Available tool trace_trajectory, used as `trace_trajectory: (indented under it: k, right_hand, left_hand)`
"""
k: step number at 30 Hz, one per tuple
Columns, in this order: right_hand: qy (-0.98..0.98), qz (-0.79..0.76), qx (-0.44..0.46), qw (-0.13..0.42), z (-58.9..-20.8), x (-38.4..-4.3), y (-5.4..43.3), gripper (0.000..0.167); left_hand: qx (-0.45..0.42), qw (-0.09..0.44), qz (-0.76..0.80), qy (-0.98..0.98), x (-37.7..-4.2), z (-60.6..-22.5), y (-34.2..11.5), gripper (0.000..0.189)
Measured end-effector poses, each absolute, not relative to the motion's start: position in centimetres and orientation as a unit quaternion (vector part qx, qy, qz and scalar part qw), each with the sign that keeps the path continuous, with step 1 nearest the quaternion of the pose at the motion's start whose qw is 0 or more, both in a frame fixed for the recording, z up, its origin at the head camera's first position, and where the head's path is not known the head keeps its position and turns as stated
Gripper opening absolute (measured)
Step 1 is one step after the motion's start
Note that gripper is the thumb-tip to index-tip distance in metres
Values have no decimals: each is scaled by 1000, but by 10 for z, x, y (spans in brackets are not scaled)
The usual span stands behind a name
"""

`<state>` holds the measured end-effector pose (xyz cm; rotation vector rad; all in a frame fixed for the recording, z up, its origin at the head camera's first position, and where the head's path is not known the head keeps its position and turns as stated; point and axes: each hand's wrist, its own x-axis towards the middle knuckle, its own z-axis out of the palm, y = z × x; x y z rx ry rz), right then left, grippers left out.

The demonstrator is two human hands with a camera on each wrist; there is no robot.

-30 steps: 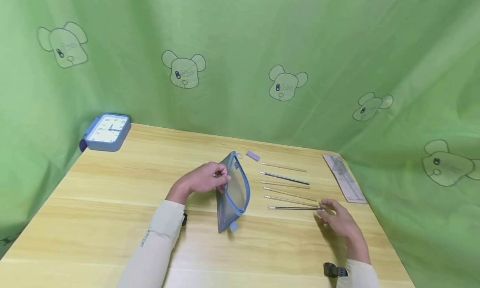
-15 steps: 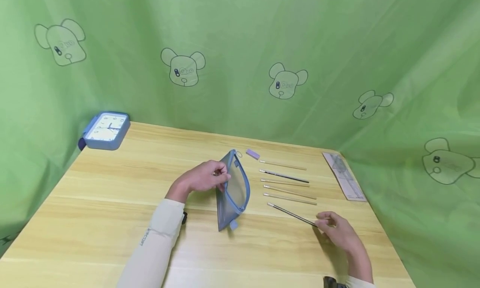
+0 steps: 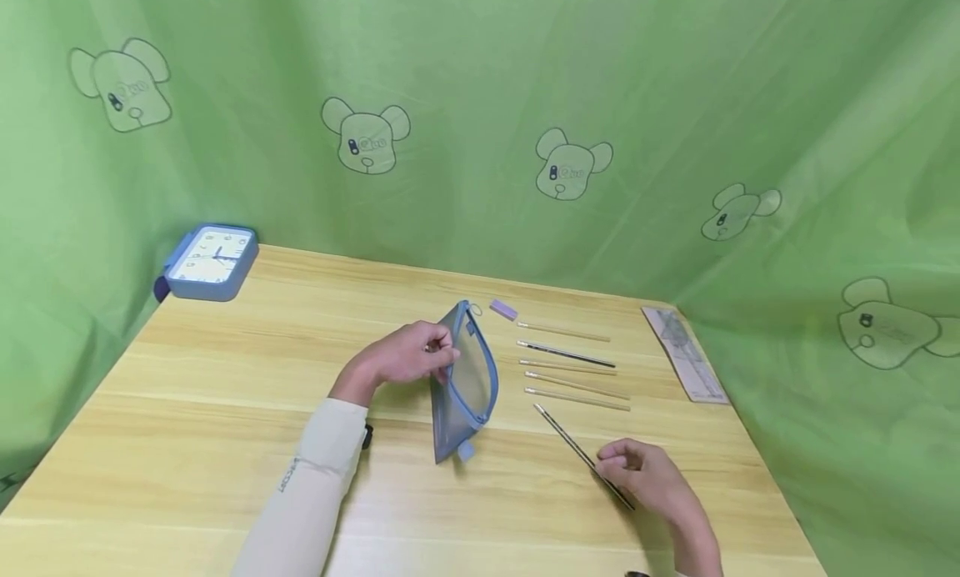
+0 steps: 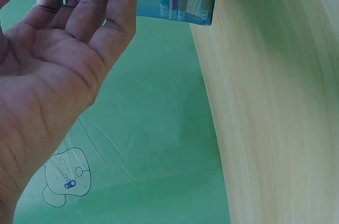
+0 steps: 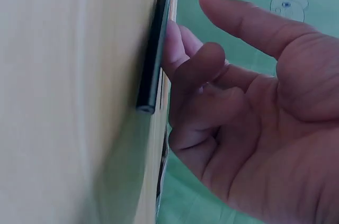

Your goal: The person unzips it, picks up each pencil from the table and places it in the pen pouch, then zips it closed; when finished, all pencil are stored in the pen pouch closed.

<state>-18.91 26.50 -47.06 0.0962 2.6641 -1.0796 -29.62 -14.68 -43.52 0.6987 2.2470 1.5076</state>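
Our left grip [image 3: 408, 354] is pinching the pouch [image 3: 451, 431] so it's gaping; we're touching the slanting pencil [image 5: 153, 65], right grip [image 3: 649, 482] loose.

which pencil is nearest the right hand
The steeply slanted dark pencil in front of the rest, touching the right hand; the other dark pencil lies farther back, among the wooden pencils.
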Motion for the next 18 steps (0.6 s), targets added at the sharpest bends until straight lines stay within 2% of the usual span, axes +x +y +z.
trace_trajectory:
  k: [12, 18]
  right_hand:
    - [963, -244, 37, 104, -472, -187, 220, 19]
    - [967, -230, 32, 105, -469, -185, 207, 17]
  left_hand:
    - [249, 168, 536, 789, -297, -437, -151, 23]
    - [247, 167, 534, 791, -298, -436, -152, 24]
